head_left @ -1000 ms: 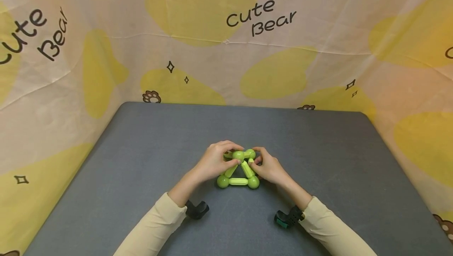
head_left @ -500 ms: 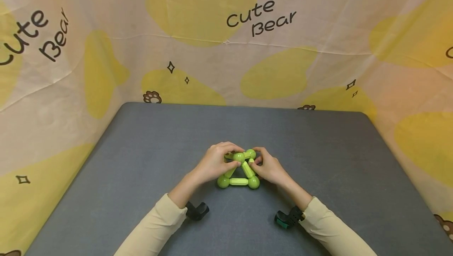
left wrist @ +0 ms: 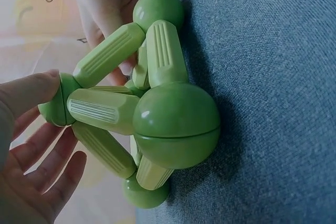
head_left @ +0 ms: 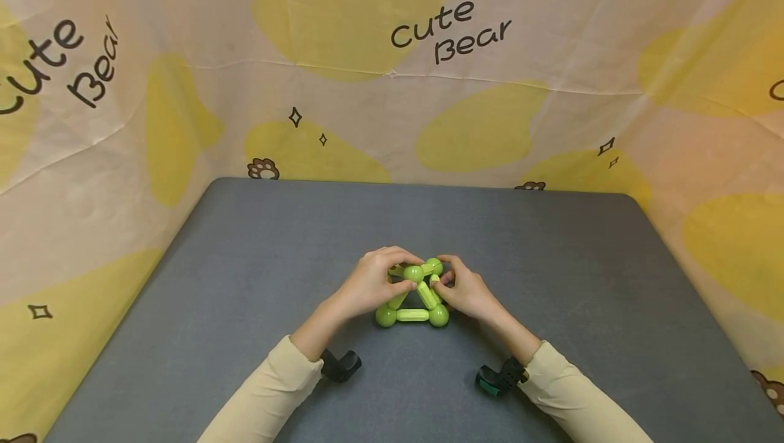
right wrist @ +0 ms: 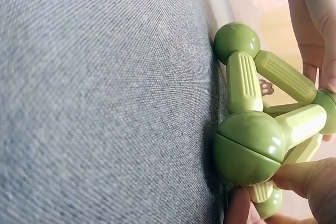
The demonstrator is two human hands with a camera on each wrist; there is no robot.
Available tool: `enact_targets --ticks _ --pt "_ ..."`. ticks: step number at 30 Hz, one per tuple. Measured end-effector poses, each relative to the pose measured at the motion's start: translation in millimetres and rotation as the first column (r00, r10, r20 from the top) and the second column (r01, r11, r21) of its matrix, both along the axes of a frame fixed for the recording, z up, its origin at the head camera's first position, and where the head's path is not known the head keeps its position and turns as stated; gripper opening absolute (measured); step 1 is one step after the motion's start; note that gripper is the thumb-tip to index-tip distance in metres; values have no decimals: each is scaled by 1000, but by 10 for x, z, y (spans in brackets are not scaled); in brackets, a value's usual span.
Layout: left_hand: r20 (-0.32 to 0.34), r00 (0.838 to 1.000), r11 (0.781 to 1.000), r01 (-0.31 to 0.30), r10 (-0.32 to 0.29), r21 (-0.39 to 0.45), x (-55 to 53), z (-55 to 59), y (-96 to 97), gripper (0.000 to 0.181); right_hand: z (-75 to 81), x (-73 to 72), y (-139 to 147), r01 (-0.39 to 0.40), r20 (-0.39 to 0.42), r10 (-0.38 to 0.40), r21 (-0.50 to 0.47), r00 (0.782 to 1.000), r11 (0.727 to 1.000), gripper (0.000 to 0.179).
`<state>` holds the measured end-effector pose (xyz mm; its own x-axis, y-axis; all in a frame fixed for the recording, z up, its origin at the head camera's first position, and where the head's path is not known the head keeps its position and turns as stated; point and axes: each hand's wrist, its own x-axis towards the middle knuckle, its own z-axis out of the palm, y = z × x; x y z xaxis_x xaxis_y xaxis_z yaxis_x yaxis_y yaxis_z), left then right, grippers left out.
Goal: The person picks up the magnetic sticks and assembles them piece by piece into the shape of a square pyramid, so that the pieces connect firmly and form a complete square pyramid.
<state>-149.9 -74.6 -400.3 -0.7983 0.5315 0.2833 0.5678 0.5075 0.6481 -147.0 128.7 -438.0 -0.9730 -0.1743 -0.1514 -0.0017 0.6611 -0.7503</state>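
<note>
A frame of light green rods and darker green balls, like a magnetic building set, stands on the table in the head view. My left hand pinches its top ball between thumb and fingers. In the left wrist view, several rods meet at that top ball. My right hand is at the frame's right side. There, the right wrist view has its thumb and fingers on either side of a low rod behind the large near ball.
The grey table carries the frame near its middle. Cloth walls with yellow patches and "Cute Bear" lettering rise around its back and sides. Black wrist mounts sit at both cuffs.
The top ball has come slightly lower and nearer over the first half second, with my left fingers on it. My right hand and the lower balls stay almost still.
</note>
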Motion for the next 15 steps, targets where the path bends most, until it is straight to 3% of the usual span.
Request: enact_targets --ticks 5,9,12,15 --pt "3 1000 1000 -4 4 22 -7 -8 -35 36 24 11 22 7 -9 -7 -7 1000 1000 54" --pt "-1 1000 999 -31 31 32 -14 -30 -91 35 49 22 57 30 -123 -26 31 992 999 49" --pt "11 999 998 -53 53 24 -9 -56 -138 36 62 37 79 48 -230 -36 47 972 998 45" --pt "27 997 997 -69 69 21 4 -90 -174 35 82 60 80 25 -284 -19 18 959 1000 40"
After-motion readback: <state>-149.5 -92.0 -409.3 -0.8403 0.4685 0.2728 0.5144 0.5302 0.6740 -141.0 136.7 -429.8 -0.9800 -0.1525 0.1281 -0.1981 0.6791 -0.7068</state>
